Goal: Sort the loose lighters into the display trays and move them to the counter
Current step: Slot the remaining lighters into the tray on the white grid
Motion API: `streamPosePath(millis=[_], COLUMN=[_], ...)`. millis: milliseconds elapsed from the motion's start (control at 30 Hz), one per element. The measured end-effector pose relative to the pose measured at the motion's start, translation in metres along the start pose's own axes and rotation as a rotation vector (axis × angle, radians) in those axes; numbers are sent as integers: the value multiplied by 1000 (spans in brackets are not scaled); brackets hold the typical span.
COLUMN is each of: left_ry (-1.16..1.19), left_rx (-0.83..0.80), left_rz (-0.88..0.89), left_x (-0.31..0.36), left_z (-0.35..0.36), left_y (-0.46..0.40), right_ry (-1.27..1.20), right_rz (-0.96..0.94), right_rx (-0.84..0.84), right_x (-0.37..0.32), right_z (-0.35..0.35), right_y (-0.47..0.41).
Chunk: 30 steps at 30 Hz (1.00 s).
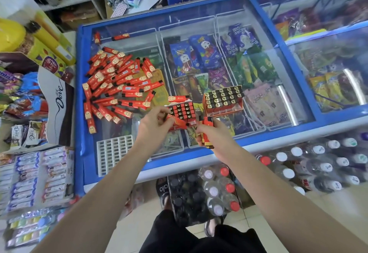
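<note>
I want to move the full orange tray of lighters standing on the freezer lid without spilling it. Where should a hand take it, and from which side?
Probably grip the full orange tray by its two short side walls, low down, coming from above and the near side. The lighters stand upright with their tops exposed, so keep it level. The freezer lid around it is open on the right.

Blue chest freezer [80, 97], glass lid, ice-cream packets [184, 57] inside. White plastic grid [114, 151] on lid. Bottled drinks [219, 191] on floor. Chocolate display stand [57, 101], left. Shelves [79, 0] behind.
</note>
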State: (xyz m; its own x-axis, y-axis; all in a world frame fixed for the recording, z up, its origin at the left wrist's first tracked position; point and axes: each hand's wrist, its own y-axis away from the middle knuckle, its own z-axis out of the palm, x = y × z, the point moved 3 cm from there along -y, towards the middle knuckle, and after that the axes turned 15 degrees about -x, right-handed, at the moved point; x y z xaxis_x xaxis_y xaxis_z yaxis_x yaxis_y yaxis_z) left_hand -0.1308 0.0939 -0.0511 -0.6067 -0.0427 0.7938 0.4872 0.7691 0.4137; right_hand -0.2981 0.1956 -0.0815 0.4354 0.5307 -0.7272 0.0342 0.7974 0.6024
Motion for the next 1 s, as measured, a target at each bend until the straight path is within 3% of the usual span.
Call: streamPosePath(millis=[133, 300, 467, 633, 800, 1000], left_ry=[377, 535, 281, 16, -390, -344], left_rx=[-25, -66, -199, -334, -351, -419], left_rz=[-91, -125, -72, 52, 178, 220], left_x=[-9, -19, -12, 4, 28, 51], left_z=[1, 6, 19, 43, 70, 95], left_y=[1, 9, 14, 12, 2, -21], right_ry=[-40, -181, -139, -48, -113, -214], right_rz=[-10, -20, -67, -109, -143, -203], right_rx=[4, -40, 7, 175, 285, 173], right_x=[2, 1, -4, -7, -9, -27], right_z=[-3, 1, -1, -18, -38, -76], right_y=[-1, -4, -2, 3, 11, 27])
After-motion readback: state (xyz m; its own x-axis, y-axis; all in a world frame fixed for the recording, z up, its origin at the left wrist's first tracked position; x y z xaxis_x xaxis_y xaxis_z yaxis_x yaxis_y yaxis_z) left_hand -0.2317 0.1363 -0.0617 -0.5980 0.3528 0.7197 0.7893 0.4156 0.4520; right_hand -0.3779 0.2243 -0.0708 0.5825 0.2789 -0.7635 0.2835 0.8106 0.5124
